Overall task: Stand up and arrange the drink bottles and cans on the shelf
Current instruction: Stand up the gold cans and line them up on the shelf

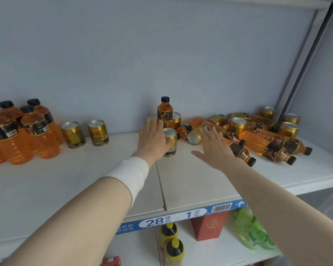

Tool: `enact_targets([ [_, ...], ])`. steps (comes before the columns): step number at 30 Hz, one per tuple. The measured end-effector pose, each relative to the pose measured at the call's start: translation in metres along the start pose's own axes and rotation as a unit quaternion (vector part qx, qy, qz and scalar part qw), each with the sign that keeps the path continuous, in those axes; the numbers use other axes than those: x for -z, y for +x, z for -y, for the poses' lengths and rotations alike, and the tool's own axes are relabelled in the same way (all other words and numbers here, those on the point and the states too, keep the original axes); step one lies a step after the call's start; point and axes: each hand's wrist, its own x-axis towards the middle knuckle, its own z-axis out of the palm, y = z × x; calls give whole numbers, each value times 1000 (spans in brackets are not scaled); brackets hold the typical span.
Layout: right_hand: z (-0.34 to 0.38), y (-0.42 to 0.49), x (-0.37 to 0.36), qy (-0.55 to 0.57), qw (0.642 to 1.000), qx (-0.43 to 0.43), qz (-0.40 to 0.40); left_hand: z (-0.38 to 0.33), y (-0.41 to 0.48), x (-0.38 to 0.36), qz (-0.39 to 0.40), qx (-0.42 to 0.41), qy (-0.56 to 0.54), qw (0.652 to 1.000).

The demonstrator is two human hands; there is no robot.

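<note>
Both hands out over the shelf (190,181), neither gripping
Left hand (152,140): fingers straight, thumb laid on the upright gold can (170,143) at shelf centre, small bottle (164,112) standing behind it. Right hand (213,145): flat, fingers spread, holds nothing, just short of the toppled pile of bottles and cans (258,135) on the right

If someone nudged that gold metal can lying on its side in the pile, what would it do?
The gold metal can lies on its curved side, so it would probably roll. The fallen orange plastic bottle right beside it might stop it. Its smooth, shiny wall looks slippery to grip.
</note>
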Motion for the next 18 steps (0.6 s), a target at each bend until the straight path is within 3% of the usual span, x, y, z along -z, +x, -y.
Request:
enact_targets([
  [5,29,45,-11,42,999,26,6,35,37,-18,-7,44,-24,999],
  [10,54,75,-34,116,993,0,5,66,67,-43,36,129,-171,976],
  [14,61,91,-58,255,964,-75,-8,81,98,-68,58,182,-284,940],
  [18,59,102,-78,360,928,-92,-31,82,123,-75,39,163,-377,911],
])
